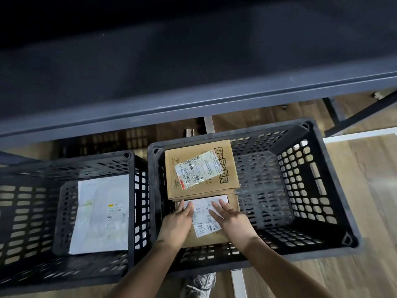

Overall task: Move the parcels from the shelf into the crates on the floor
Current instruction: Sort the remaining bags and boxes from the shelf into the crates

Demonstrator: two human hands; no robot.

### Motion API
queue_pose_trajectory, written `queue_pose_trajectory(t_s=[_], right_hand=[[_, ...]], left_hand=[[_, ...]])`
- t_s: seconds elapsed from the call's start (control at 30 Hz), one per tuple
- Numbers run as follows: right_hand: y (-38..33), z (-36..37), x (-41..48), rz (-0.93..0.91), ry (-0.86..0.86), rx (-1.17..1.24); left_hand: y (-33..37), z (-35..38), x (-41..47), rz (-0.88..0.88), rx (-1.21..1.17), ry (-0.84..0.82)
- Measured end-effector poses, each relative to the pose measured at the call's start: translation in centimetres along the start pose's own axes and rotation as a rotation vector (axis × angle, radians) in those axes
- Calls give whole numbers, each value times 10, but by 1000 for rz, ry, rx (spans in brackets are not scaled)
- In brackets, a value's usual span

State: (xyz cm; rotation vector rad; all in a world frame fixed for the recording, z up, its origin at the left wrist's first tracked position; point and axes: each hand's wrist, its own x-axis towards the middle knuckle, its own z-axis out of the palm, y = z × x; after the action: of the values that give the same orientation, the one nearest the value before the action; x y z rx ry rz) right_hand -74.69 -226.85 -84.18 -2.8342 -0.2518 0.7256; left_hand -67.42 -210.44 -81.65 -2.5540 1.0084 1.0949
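Right crate [300, 190] | parcel [204, 239] inside, near wall | left hand [178, 222], right hand [231, 216] flat on it | fingers straight, pressed together

The left hand [177, 225] and right hand [233, 220] are bare, with no glove on either. The left forearm [139, 274] and right forearm [285, 265] are uncovered as far up as the picture shows. Low between the arms, one foot wears a grey sneaker [200, 283] with paler panels and light laces, somewhat blurred.
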Motion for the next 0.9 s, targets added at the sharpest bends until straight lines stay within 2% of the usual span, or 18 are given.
queue_pose_trajectory(t_s=[0.13, 0.23, 0.4, 0.57, 0.73, 0.9], right_hand=[[-17, -19, 8, -35, -88, 1], [-16, -25, 5, -54, -196, -27], [-2, -25, -14, -43, -173, -7], [7, -48, -32, 2, -284, 94], [2, -101, -56, 23, -177, 132], [-16, -185, -91, 26, -71, 121]], left_hand=[[-12, 11, 0, -70, -73, -29], [-17, 22, -6, -49, -147, 9], [-4, 17, -16, -4, -248, 66], [6, -1, -22, -55, -216, 85], [12, -55, -54, -32, -184, 182], [23, -137, -111, -10, -159, 236]])
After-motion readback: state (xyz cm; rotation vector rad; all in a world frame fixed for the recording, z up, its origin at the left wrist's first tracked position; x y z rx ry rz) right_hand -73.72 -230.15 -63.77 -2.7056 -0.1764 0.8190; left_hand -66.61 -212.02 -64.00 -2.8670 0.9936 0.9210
